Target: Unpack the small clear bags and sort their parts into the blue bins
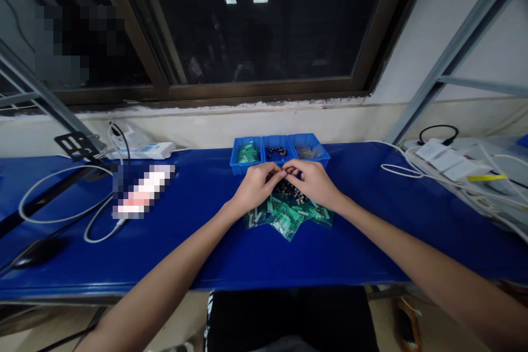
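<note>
My left hand (260,182) and my right hand (308,179) meet over the middle of the blue table, fingertips pinched together. Between them is a small dark piece (284,171), too small to name and mostly covered by the fingers. Below the hands lies a pile of small black and silver parts (293,192). Nearer to me, several green-tinted plastic bags (286,220) with pale strip-like pieces inside are spread on the table. Just beyond my fingers stand three joined blue bins (247,168), partly hidden by my hands.
The left bin holds green bags (248,152), the middle one dark parts (277,152). On the left are a blurred-out phone-like object (144,192) with a cable, a black mouse (35,253) and a power strip (154,150). White adapters (447,159) and cables lie at right.
</note>
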Available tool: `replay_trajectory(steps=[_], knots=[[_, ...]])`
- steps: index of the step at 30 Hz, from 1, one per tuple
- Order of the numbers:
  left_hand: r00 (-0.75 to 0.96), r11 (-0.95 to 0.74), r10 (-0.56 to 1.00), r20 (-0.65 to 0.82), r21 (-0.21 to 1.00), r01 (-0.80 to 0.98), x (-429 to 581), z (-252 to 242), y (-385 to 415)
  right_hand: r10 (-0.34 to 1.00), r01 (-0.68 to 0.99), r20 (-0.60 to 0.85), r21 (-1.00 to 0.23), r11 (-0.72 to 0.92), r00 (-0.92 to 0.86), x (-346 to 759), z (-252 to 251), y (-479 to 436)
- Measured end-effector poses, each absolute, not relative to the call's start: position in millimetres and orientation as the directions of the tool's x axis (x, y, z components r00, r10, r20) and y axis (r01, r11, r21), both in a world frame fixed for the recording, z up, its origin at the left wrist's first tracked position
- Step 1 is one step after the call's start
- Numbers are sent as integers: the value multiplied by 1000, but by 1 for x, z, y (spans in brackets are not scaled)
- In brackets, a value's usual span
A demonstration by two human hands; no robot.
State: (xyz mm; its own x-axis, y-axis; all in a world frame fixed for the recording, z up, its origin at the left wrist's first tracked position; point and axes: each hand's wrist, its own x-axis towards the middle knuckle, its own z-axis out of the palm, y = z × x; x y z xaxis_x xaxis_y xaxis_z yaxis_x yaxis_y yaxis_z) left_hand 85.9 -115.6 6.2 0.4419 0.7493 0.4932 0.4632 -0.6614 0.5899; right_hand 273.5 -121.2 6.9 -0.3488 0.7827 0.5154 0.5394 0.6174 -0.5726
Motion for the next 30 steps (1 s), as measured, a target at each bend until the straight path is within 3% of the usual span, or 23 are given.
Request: replay_trajectory(steps=[7, 13, 20, 25, 30], knots=[[415, -645, 763, 496, 625, 440, 83, 9, -117, 798, 506, 494, -619, 601, -345, 272, 6, -122], [432, -706, 707, 561, 517, 484, 82, 6, -115, 817, 416, 446, -707, 572, -366, 273, 4, -120], [419, -709, 700, 578, 495, 502, 82, 4, -114, 598, 542, 621, -310, 781, -507, 277, -2, -120], [409, -689, 722, 558, 533, 491, 82, 3, -112, 547, 534, 635, -240, 811, -546, 278, -5, -119], [395, -672, 740, 544, 573, 468, 82, 1, -111, 567, 546, 626, -256, 798, -535, 278, -4, -118]])
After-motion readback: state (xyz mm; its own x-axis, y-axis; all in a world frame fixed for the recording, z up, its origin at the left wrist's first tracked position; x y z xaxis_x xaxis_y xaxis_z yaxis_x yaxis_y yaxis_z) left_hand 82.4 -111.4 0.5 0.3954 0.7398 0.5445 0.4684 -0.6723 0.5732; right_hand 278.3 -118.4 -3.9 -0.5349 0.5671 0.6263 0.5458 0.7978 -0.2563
